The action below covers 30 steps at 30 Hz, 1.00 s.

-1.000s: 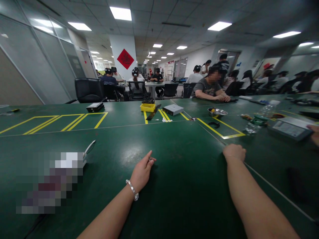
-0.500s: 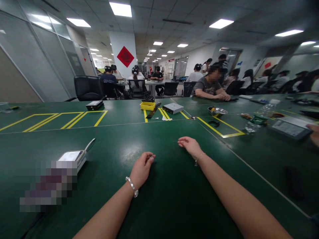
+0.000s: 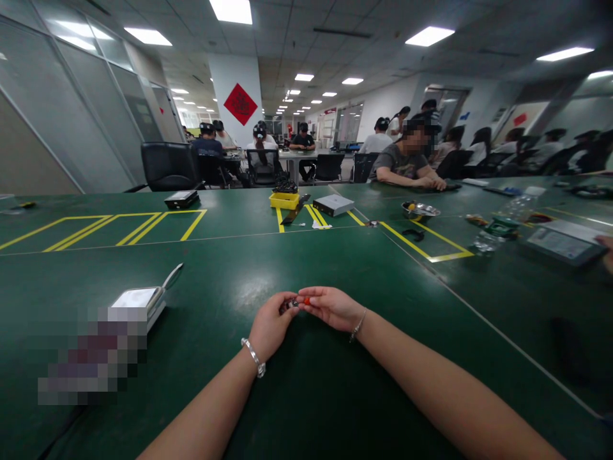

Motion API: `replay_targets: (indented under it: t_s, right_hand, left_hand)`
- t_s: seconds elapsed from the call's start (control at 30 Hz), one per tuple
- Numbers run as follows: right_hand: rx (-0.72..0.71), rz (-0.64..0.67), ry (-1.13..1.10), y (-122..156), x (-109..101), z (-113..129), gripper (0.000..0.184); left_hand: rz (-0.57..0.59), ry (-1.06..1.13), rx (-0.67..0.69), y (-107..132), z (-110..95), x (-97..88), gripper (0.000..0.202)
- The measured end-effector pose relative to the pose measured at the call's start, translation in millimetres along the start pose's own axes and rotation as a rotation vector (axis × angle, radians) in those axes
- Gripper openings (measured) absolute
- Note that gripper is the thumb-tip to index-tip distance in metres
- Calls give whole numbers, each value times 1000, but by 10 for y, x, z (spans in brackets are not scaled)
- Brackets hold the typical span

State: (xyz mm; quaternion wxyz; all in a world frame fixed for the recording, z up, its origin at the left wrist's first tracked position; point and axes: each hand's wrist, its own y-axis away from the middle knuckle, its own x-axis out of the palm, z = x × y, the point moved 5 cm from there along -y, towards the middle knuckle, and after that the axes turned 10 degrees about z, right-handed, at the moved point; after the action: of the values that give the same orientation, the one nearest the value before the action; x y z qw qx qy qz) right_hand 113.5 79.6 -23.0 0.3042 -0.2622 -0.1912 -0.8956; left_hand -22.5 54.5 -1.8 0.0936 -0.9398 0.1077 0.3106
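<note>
Over the green table (image 3: 230, 409), my left hand (image 3: 269, 327) is closed, its thumb and fingers pinching a small shiny metal piece (image 3: 292, 305). My right hand (image 3: 339, 309) meets it fingertip to fingertip and grips a small orange-red piece (image 3: 307, 301) between thumb and fingers. The two pieces are close together. Whether they touch I cannot tell, and their exact kind is too small to make out. A silver bracelet (image 3: 253, 358) circles my left wrist.
Left lies a partly blurred device (image 3: 136, 298) with a cable. Farther off are a yellow tray (image 3: 284, 202), a grey box (image 3: 334, 205), a black box (image 3: 182, 199), a metal bowl (image 3: 426, 212) and a plastic bottle (image 3: 502, 223). A person (image 3: 407, 160) sits across the table.
My right hand has moved left and toward me to meet my left hand. An orange-red piece now shows in its fingers. My left hand has stayed nearly in place.
</note>
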Motion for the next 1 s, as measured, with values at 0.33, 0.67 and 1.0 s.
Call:
replay_targets:
  t_s: [0.33, 0.67, 1.0]
  right_hand:
    - [3, 3, 20, -26, -20, -8, 11]
    - [-40, 5, 32, -16, -6, 3, 18]
    - [-72, 74, 88, 0, 14, 18, 22]
  left_hand:
    - [-23, 4, -26, -9, 46, 6, 25]
    - [-10, 33, -53, -1, 11, -9, 27]
    - [-29, -12, 4, 10, -7, -18, 23]
